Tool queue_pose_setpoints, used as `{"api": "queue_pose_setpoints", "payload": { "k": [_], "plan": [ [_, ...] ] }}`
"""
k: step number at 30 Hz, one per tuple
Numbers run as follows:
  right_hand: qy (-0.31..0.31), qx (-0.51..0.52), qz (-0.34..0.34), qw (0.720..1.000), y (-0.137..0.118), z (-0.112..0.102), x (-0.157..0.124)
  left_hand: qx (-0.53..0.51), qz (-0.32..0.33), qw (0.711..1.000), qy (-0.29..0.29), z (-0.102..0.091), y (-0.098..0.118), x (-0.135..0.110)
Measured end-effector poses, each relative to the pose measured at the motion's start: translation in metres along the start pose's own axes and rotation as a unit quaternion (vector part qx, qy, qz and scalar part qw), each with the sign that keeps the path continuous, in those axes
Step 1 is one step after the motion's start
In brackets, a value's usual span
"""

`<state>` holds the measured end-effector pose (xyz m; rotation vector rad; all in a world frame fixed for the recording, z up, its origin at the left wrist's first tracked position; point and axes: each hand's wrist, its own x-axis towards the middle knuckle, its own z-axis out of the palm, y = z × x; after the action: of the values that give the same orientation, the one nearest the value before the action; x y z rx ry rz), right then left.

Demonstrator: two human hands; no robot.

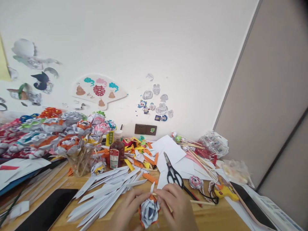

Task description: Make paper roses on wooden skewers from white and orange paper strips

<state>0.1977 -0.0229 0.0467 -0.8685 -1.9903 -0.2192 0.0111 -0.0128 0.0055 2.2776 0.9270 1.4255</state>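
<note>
Low in the head view, a white and orange folded paper flower (149, 212) sits between my two hands. My left hand (128, 210) is closed on its left side, thumb and fingers at its upper edge. My right hand (177, 207) pinches a thin wooden stick (154, 193) at the flower's top; a stick also shows beyond that hand's right side. A narrow white paper piece (152, 187) stands up between the fingertips. Black-handled scissors (173, 175) lie just beyond my right hand. Folded white paper strips (109, 192) spread out beyond my left hand.
Paper flowers (54, 131) are heaped at the back left. A bottle (116, 152) stands mid-table near orange and yellow paper pieces (137, 154). White sheets (168, 150) lie behind the scissors. A yellow glue gun (226, 192) and a phone (250, 205) are right; a black tablet-like slab (48, 210) lies left.
</note>
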Motion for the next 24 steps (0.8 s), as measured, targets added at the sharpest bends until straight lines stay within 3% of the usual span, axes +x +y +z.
{"api": "queue_pose_setpoints", "payload": {
  "k": [12,24],
  "plan": [
    [-0.044,-0.04,-0.044,0.997,0.004,-0.004,-0.001,0.043,0.023,0.998,-0.028,-0.004,-0.001,0.002],
    [0.0,-0.035,-0.038,0.999,0.0,0.003,-0.001,0.08,0.054,0.995,-0.031,-0.009,0.01,0.005]
  ]
}}
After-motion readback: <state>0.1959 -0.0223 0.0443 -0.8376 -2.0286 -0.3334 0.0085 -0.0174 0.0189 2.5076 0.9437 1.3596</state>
